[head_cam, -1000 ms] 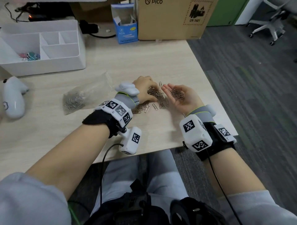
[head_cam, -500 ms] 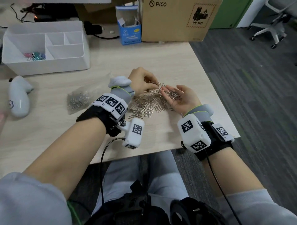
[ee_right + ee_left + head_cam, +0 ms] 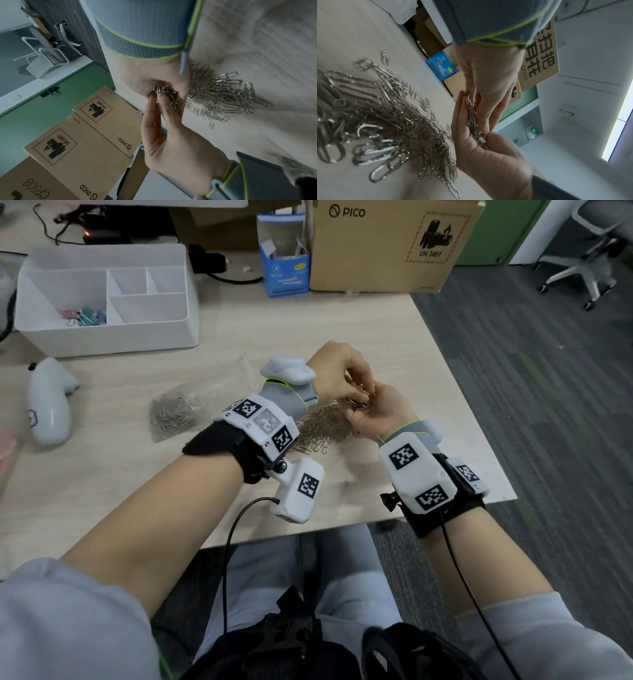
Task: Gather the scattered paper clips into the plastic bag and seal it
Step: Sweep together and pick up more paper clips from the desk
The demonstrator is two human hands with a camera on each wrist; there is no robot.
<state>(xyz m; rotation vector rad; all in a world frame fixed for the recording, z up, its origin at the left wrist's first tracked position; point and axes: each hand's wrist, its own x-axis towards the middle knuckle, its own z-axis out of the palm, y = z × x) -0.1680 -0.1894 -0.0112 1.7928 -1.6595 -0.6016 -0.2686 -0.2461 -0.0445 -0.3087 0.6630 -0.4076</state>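
Note:
A loose pile of silver paper clips (image 3: 317,431) lies on the wooden table just in front of both hands, also seen in the wrist views (image 3: 385,121) (image 3: 223,94). My right hand (image 3: 371,407) is cupped palm-up, holding a bunch of clips (image 3: 165,90). My left hand (image 3: 361,392) reaches over it from the left, and its fingertips (image 3: 485,127) pinch clips (image 3: 473,119) down into that palm. The clear plastic bag (image 3: 191,402) lies flat to the left of my left wrist, with many clips inside; neither hand touches it.
A white divided organizer (image 3: 102,337) stands at the back left, with a white controller (image 3: 48,402) in front of it. A blue box (image 3: 284,272) and a cardboard box (image 3: 387,244) line the back. The table's right edge (image 3: 479,419) is close to my right wrist.
My left hand has lifted from the pile on the table and come over my right palm with clips. The right hand has curled its fingers more closely round its bunch.

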